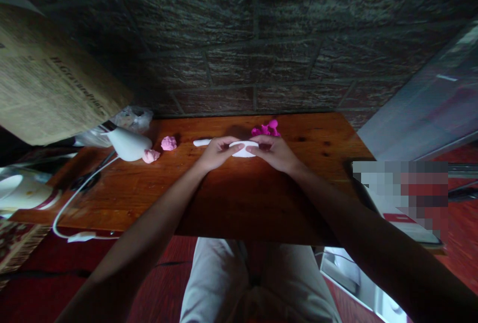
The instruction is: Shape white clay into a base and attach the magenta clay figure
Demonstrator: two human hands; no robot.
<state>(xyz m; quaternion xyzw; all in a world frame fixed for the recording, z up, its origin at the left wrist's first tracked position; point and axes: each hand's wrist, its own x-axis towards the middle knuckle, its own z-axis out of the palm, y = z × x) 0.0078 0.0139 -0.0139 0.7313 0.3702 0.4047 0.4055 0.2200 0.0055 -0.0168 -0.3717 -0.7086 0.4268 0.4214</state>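
Both my hands meet at the middle of a wooden table (231, 198). My left hand (216, 153) and my right hand (274, 153) pinch a flat white oval lump (243, 149) of soft clay between fingers and thumbs. A short white roll (202, 142) lies just left of my left hand. Several bright magenta clay pieces (267, 129) sit right behind my right hand. Two paler pink lumps (169, 143) (151, 156) lie further left on the table.
A white lamp-like object (127, 144) with a white cable (74, 198) lies at the left, beside a crumpled plastic bag (130, 118). A tan paper bag (48, 79) looms at upper left. A brick wall (254, 39) backs the table. A blurred item (399, 198) lies at the right edge.
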